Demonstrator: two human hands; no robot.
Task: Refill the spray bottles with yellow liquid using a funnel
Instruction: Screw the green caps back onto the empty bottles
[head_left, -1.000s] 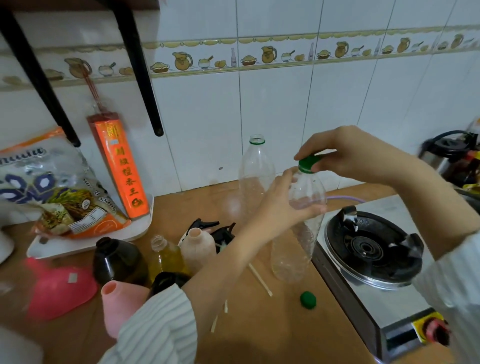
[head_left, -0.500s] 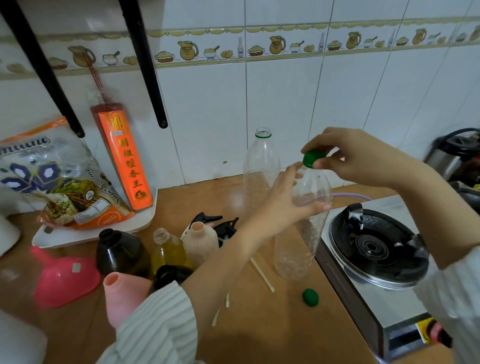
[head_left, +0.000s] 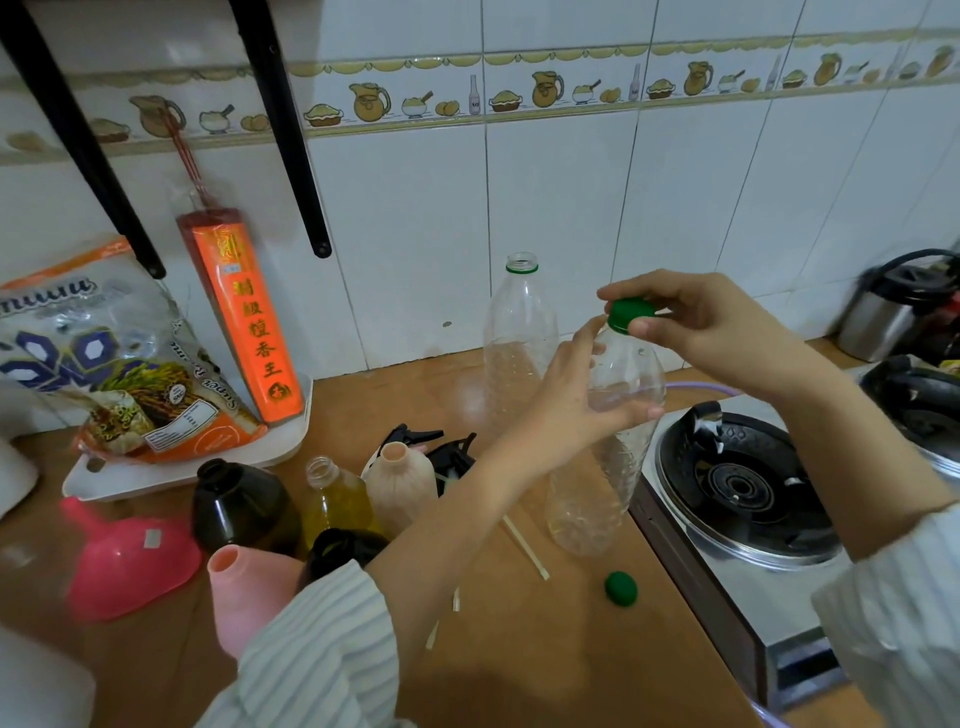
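Head view: wooden counter (head_left: 545, 649), tiled wall (head_left: 571, 208), stove (head_left: 743, 488); left fingers (head_left: 631, 413) clasp clear bottle (head_left: 597, 493), right fingers (head_left: 644, 327) seemingly pinch green cap (head_left: 630, 313).

We see soft, even indoor light, glare on the white wall tiles (head_left: 561, 218), bowed wide-angle edges, blurred lower corners.

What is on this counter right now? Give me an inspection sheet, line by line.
Surface: wooden counter, thin sticks lying on it.
Job's things: pink funnel lying at left; small uncapped bottles, one with yellow liquid; two clear bottles, near one held, far one uncapped; black sprayers.
Clutter: loose green cap, rice bag, orange pack.
Hands: left hand grips near bottle; right hand pinches its cap.
Cables: purple hose behind stove.
Surroundings: gas stove, tiled wall.
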